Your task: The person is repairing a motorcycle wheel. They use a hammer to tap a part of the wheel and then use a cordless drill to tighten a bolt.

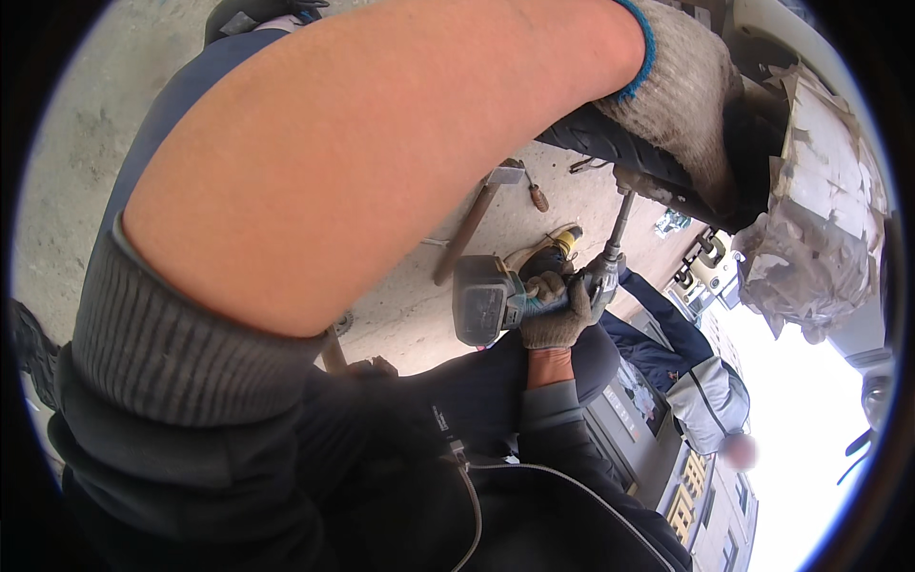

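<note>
My right hand (560, 315), in a knitted work glove, is wrapped round the grip of a cordless impact wrench (593, 286). Its dark battery (481, 303) faces left, and its long shaft reaches up to a rusty metal part (658, 191). The contact at the tip is hard to make out. My left forearm crosses the view, ending in a gloved hand with a blue cuff. That left hand (681, 100) curves over a black treaded tire (620, 143) above the metal part, its fingertips partly hidden.
A wooden-handled hammer (467, 229) and a small tool with a ribbed wooden handle (538, 197) lie on the concrete ground. Crumpled, taped paper (810, 200) wraps a vehicle part at right. Another person (701, 391) is beyond my right hand. A yellow-black shoe (562, 243) stands near the wrench.
</note>
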A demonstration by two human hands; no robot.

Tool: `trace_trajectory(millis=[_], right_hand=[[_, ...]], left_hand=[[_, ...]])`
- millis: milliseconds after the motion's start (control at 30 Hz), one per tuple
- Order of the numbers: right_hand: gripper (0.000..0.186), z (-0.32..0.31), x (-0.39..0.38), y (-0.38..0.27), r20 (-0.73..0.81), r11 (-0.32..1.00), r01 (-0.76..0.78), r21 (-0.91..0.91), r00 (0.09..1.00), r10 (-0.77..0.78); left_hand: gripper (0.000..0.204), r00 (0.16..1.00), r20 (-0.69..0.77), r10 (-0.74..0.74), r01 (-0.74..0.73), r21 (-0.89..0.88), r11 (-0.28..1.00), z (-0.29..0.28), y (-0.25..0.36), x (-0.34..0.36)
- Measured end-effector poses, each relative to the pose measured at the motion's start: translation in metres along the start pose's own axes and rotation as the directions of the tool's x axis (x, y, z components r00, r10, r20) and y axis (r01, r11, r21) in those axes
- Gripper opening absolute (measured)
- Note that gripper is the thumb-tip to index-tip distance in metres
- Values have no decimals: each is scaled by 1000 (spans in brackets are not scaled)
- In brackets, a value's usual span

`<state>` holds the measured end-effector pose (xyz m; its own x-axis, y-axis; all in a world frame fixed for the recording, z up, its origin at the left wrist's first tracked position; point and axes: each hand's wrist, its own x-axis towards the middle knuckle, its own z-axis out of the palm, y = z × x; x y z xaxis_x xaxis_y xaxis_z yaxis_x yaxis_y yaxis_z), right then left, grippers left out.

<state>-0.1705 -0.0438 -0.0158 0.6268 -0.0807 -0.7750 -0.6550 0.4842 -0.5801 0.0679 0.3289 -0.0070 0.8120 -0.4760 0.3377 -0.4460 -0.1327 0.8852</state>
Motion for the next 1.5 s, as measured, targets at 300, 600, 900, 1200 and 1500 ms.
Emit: trace_trajectory(millis=[300,600,900,1200,1500], right_hand=[[30,-2,1,0,0,1000,14,-14,1000,-14],[29,6,0,1,-28,999,21,42,999,-20],[33,3,-2,0,-5,1000,13,-11,1000,-13],[32,0,0,-3,-95,996,36,86,995,-28],[17,1,-3,-8,-124,995,39,92,992,-27]], left_hand=[[58,1000,-9,-3,3,-29,1000,-3,3,-11],[58,1000,-25,-14,13,-38,999,3,2,-41],[58,1000,-7,-29,29,13,1000,2,3,-43],[54,982,-27,-187,186,323,928,11,-14,-55],[51,942,-110,-316,320,575,753,13,-28,-67]])
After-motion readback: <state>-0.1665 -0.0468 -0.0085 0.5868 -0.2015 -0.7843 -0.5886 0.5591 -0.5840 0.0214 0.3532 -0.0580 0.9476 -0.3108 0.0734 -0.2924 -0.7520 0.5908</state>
